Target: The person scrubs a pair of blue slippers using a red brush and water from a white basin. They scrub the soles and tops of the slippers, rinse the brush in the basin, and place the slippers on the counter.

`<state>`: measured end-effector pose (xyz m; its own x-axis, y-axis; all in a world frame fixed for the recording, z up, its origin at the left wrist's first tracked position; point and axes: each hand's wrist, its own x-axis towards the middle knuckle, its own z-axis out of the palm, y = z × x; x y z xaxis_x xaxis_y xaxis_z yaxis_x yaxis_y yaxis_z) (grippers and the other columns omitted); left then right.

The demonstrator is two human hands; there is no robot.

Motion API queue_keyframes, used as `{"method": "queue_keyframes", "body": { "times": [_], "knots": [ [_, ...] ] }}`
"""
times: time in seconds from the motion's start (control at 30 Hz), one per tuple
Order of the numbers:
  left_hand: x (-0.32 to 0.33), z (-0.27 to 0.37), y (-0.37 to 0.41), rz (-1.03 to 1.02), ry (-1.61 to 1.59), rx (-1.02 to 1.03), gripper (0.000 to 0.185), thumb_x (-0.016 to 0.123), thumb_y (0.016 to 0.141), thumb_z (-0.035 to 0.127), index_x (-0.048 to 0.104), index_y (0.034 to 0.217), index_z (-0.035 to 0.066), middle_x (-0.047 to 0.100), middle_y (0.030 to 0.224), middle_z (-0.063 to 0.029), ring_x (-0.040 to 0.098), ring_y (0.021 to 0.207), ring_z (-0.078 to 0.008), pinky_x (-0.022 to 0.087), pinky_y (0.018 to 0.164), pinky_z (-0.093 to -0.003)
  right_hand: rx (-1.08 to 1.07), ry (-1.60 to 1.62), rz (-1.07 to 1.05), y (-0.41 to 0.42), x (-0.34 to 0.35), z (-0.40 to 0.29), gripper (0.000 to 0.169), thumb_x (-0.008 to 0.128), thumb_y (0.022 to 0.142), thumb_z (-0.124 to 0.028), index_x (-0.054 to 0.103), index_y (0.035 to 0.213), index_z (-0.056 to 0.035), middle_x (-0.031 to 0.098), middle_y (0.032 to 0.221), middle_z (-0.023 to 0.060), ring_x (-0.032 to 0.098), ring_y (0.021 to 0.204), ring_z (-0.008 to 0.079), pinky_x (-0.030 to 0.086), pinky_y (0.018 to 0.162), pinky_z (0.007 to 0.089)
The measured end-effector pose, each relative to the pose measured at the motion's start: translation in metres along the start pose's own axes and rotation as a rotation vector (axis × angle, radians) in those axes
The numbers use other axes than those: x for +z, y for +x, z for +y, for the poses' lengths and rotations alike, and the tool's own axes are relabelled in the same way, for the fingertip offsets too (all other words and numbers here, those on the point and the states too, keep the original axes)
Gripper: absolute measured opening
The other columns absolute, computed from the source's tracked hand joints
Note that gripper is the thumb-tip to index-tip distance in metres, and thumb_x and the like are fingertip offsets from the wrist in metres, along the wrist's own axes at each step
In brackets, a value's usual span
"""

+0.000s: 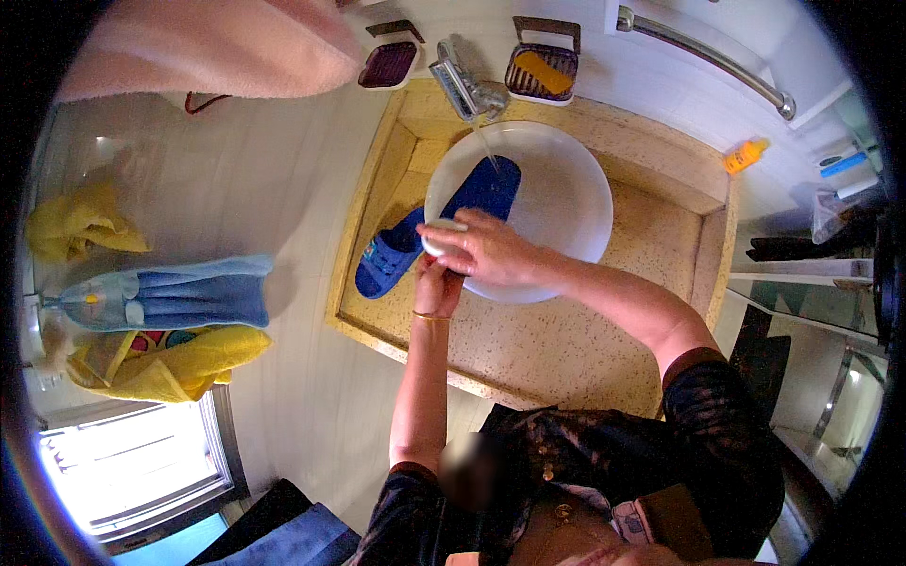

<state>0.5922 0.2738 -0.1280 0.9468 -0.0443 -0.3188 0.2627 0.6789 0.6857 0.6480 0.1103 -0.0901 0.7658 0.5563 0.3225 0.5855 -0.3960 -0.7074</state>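
A blue slipper [488, 187] lies sole up over the white basin [566, 212], beneath a thin stream of water from the metal faucet [456, 81]. Another blue slipper [388, 258] is in the stone sink, left of the basin. My right hand [488, 247] holds a white rounded object [444, 239], perhaps a brush or soap, at the near end of the first slipper. Just below it is my left hand [437, 286], fingers bent and partly hidden by my right hand; whether it grips the slipper or the white object is unclear.
The speckled stone sink's rim [467, 389] surrounds the basin. Behind it, a dark soap dish [389, 65] and another holding an orange bar [543, 73] are on the wall. An orange bottle [745, 156] stands at the right. Towels [205, 293] hang left.
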Motion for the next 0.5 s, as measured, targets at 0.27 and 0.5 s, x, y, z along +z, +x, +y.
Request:
{"method": "queue_keyframes", "body": {
  "times": [0.27, 0.5],
  "knots": [
    [0.050, 0.023, -0.049, -0.206, 0.215, 0.002, 0.054, 0.052, 0.086, -0.005, 0.038, 0.138, -0.002, 0.052, 0.132, -0.0133, 0.050, 0.122, -0.0235, 0.039, 0.105, -0.0383, 0.550, 0.106, 0.241, 0.019, -0.051, 0.131, 0.053, 0.060, 0.086, -0.046, 0.055, 0.131, -0.0197, 0.063, 0.113, 0.0238, 0.061, 0.106, 0.0379, 0.047, 0.094, 0.0402],
    [0.046, 0.026, -0.114, -0.154, 0.248, -0.024, 0.055, 0.054, 0.083, -0.007, 0.042, 0.136, 0.000, 0.054, 0.132, -0.0114, 0.048, 0.124, -0.0233, 0.034, 0.108, -0.0376, 0.580, 0.167, 0.252, -0.014, -0.095, 0.160, 0.065, 0.061, 0.086, -0.050, 0.046, 0.138, -0.0144, 0.051, 0.134, 0.0206, 0.051, 0.121, 0.0346, 0.042, 0.100, 0.0432]
  ]
}}
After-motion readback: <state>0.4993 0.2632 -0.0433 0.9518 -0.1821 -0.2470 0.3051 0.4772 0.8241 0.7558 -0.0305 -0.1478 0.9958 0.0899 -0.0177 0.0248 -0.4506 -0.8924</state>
